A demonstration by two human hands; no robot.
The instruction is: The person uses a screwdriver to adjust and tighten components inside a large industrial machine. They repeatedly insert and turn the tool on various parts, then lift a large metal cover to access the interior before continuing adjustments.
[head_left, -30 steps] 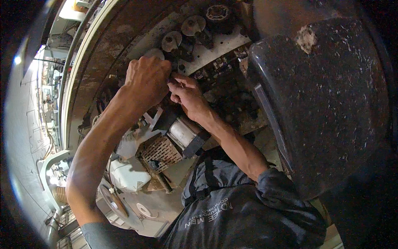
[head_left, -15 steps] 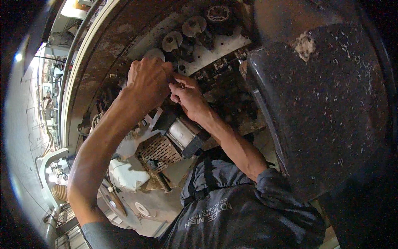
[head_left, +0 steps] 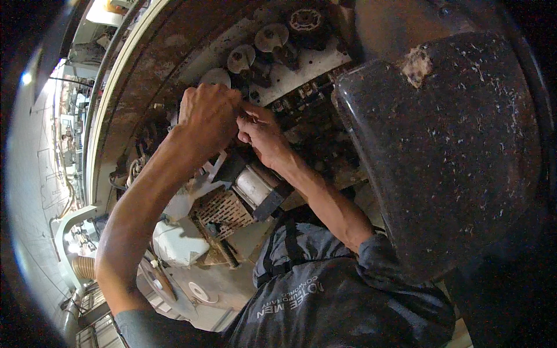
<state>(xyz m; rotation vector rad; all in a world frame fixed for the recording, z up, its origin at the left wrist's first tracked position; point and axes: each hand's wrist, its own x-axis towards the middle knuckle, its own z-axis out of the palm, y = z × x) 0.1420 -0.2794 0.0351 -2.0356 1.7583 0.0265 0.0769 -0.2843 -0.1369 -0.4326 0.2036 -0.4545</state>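
Observation:
My left hand (head_left: 210, 113) is raised in front of a pale metal plate with its back toward me. Its fingers curl downward, and whatever lies between them is hidden. Close against it, my right hand (head_left: 260, 134) is closed in a pinch, thumb and fingers drawn together. Anything in that pinch is too small to make out. Just beyond the hands, several round metal discs (head_left: 241, 58) on short mounts stand along the pale plate (head_left: 296, 78). One pale disc (head_left: 216, 76) shows partly behind my left hand.
A large dark speckled panel (head_left: 447, 156) fills the right side. Below my hands are a silvery cylinder (head_left: 255, 187) in a dark housing and a perforated tan plate (head_left: 225, 212). A white container (head_left: 180, 243) stands lower left. Cables (head_left: 136, 168) hang beside my left forearm.
My hands stay together in almost the same place, with only slight finger movement. The dark panel at the right appears a little further left and shows a wider face.

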